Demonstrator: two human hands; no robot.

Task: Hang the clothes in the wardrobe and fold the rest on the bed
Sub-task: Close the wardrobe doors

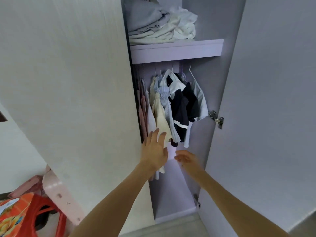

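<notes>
Here, left hand [154, 150] against hanging clothes [172, 106]

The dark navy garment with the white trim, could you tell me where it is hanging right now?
In the head view, the dark navy garment hangs from the wardrobe rail under the shelf, right of centre, between a pale striped shirt and a light grey garment.

The closed wardrobe door [71, 86] at left hides the left end of the hanging clothes [172, 106]; the rail above them is lost in shadow under the shelf [176, 49]. The left hand [154, 151] covers the hems of the pale garments. The folded linen [160, 26] is cut by the top edge. The right hand [185, 159] is motion-blurred. An orange bag [18, 214] runs off the lower left corner.
</notes>
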